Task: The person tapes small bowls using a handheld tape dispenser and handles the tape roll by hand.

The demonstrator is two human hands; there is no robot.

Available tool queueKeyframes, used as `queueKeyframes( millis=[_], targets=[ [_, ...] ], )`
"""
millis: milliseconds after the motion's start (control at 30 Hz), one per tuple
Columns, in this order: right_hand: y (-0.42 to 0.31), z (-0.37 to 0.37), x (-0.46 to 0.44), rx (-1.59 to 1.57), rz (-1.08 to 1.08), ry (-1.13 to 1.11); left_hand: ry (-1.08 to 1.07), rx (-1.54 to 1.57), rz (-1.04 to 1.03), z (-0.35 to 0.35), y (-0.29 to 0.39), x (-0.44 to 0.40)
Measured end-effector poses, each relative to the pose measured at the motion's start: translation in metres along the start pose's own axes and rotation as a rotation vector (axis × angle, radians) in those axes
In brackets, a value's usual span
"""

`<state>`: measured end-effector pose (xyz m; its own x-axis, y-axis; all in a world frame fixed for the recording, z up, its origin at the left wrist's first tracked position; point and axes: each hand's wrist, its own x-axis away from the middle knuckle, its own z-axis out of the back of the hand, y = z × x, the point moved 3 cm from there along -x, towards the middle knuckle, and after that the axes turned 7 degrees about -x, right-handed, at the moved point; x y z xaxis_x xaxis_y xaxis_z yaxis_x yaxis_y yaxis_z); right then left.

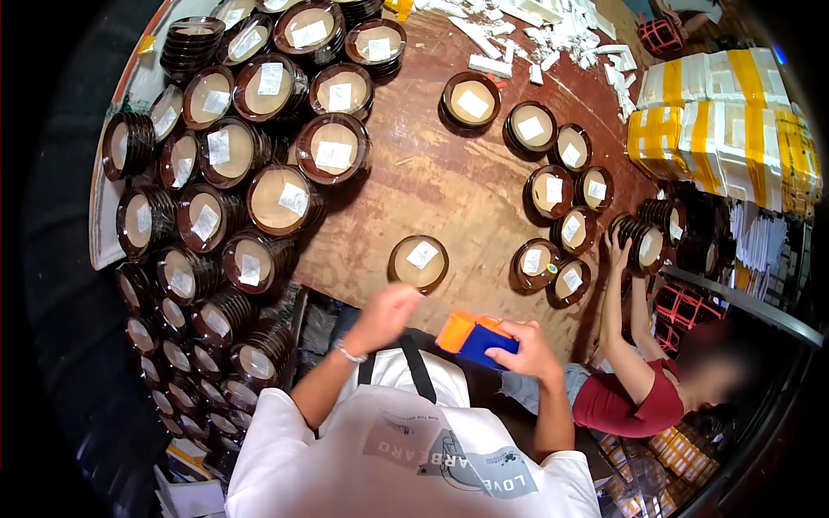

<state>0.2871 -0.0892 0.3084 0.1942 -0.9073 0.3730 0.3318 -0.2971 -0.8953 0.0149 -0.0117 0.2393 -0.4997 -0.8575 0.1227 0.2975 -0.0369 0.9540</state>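
My left hand (pixel 385 318), with a bracelet at the wrist, is held just in front of a stack of dark brown-rimmed round dishes (pixel 408 269) with a beige top and a white label. Its fingers are curled closed; what they hold, if anything, cannot be made out. In my right hand (pixel 530 350) is an orange and blue boxy tool (pixel 479 339), its orange end pointing left. The fingers wrap around the blue part. Both hands are above the table's near edge, apart from each other.
Many similar labelled stacks (pixel 279 200) crowd the left side. Several more (pixel 533 126) stand on the right of the wooden table (pixel 414 177). White foam scraps (pixel 553 34) lie at the far end. At right, a co-worker's hands (pixel 618 250) grip a stack near taped foam boxes (pixel 725 129).
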Motion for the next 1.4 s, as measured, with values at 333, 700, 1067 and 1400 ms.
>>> queueKeyframes(
  millis=[333, 700, 1067, 1400],
  targets=[
    [0.102, 0.056, -0.052, 0.548, -0.251, -0.094, 0.327, -0.418, 0.263, 0.023, -0.229, 0.014],
    [0.147, 0.026, -0.075, 0.653, -0.404, -0.066, 0.198, -0.549, 0.390, 0.000, -0.248, -0.009],
    [0.159, -0.012, -0.087, 0.764, -0.467, 0.033, 0.309, -0.620, 0.369, -0.061, -0.239, -0.021],
    [0.171, -0.023, -0.089, 0.748, -0.476, 0.100, 0.332, -0.699, 0.598, -0.070, -0.230, -0.009]
  ],
)
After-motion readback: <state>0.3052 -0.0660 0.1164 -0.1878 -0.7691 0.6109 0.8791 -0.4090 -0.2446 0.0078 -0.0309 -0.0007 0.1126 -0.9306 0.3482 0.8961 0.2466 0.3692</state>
